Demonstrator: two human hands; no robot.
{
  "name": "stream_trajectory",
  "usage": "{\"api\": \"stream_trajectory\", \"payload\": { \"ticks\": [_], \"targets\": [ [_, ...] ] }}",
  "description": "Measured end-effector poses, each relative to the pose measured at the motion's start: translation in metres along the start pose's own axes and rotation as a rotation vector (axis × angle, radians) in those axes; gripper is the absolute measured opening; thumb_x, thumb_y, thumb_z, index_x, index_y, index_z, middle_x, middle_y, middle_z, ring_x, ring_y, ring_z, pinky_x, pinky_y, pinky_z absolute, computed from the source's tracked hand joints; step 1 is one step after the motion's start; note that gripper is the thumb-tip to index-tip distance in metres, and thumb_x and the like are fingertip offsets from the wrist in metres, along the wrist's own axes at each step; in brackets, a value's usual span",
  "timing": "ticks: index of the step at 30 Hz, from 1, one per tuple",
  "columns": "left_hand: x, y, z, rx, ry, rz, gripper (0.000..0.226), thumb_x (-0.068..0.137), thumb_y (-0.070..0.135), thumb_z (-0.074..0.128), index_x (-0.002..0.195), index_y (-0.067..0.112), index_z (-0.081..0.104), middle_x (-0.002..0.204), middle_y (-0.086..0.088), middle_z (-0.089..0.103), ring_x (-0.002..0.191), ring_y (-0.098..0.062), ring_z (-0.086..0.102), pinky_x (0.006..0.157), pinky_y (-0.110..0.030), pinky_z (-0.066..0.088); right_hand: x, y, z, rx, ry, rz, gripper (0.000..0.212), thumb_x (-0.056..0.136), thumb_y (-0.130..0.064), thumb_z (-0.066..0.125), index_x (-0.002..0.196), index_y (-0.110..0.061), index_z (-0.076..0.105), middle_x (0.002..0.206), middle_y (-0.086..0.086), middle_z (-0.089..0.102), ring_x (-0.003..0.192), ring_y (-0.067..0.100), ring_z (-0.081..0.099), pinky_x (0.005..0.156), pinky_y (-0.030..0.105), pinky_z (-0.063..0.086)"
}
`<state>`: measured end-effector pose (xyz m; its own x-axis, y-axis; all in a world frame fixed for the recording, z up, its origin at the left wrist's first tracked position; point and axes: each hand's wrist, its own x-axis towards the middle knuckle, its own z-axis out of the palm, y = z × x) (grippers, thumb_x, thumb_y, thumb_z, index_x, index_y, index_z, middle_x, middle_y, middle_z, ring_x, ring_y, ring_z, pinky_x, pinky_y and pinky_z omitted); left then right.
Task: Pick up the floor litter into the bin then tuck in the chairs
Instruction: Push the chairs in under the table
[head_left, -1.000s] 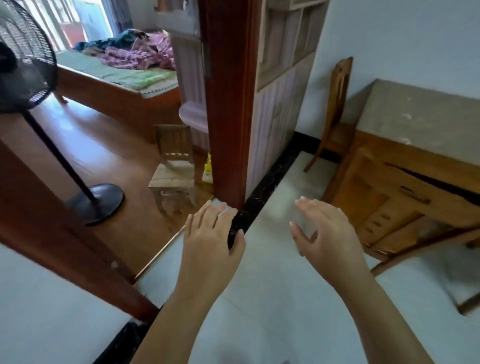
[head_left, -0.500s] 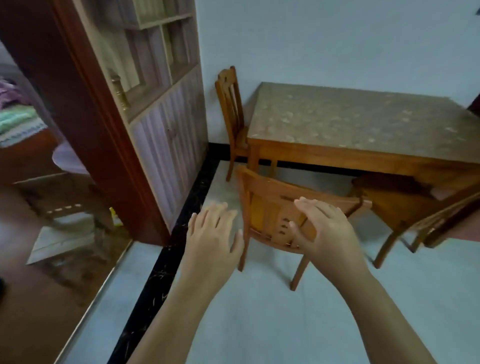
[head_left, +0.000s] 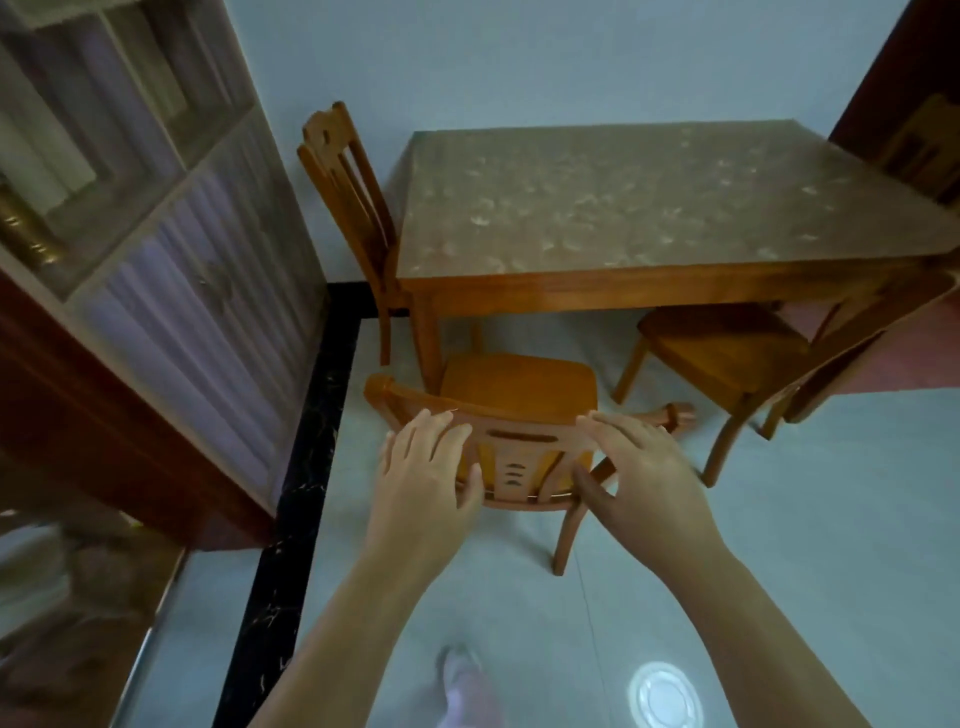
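Note:
A wooden chair (head_left: 519, 382) stands pulled out from the near side of the wooden table (head_left: 649, 208), its back toward me. My left hand (head_left: 426, 473) lies on the left part of its backrest, fingers over the top rail and thumb on the near side. On the right part of the same backrest sits my right hand (head_left: 641, 467), held the same way. A second chair (head_left: 727, 348) stands out at an angle by the table's right end. A third chair (head_left: 353, 208) is at the table's left end by the wall. No litter or bin shows.
A tall cabinet (head_left: 171, 270) with shelves lines the left side, beside a black floor strip (head_left: 306, 467). A doorway with another chair (head_left: 924, 150) is at the far right. My foot (head_left: 462, 680) and a round white patch (head_left: 665, 696) are on the pale floor below.
My view swung from the doorway to the table and came closer. Both hands moved forward from mid-air onto the near chair's backrest.

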<state>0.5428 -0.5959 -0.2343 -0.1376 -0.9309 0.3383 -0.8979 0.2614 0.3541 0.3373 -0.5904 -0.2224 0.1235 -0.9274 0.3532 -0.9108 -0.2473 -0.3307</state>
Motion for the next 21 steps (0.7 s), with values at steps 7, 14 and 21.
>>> {"api": "stream_trajectory", "payload": {
  "ticks": [7, 14, 21],
  "targets": [
    [0.075, -0.042, 0.036, 0.035, -0.159, 0.108, 0.050, 0.083, 0.040, 0.038, 0.115, 0.008, 0.061, 0.119, -0.013, 0.061, 0.117, -0.034, 0.052, 0.098, -0.051, 0.032, 0.067, 0.011, 0.037, -0.070, -0.119, 0.012, 0.047, 0.071, -0.026, 0.078, 0.112, -0.008, 0.063, 0.111, 0.011, 0.067, 0.103, 0.033, 0.062, 0.088, 0.050, 0.046],
    [0.108, -0.068, 0.069, 0.011, -0.283, 0.155, 0.053, 0.084, 0.044, 0.038, 0.115, 0.007, 0.061, 0.118, -0.013, 0.062, 0.116, -0.035, 0.053, 0.094, -0.056, 0.039, 0.096, 0.025, 0.078, -0.048, -0.261, 0.062, 0.053, 0.075, -0.038, 0.072, 0.119, -0.013, 0.059, 0.116, 0.007, 0.064, 0.107, 0.030, 0.057, 0.093, 0.045, 0.043],
    [0.113, -0.068, 0.091, -0.079, -0.427, 0.129, 0.066, 0.084, 0.055, 0.023, 0.127, 0.014, 0.052, 0.133, -0.006, 0.051, 0.129, -0.025, 0.039, 0.108, -0.041, 0.017, 0.106, 0.038, 0.091, 0.072, -0.391, 0.118, 0.054, 0.081, -0.047, 0.062, 0.125, -0.017, 0.054, 0.121, 0.003, 0.060, 0.109, 0.024, 0.054, 0.092, 0.036, 0.043]
  ]
}}
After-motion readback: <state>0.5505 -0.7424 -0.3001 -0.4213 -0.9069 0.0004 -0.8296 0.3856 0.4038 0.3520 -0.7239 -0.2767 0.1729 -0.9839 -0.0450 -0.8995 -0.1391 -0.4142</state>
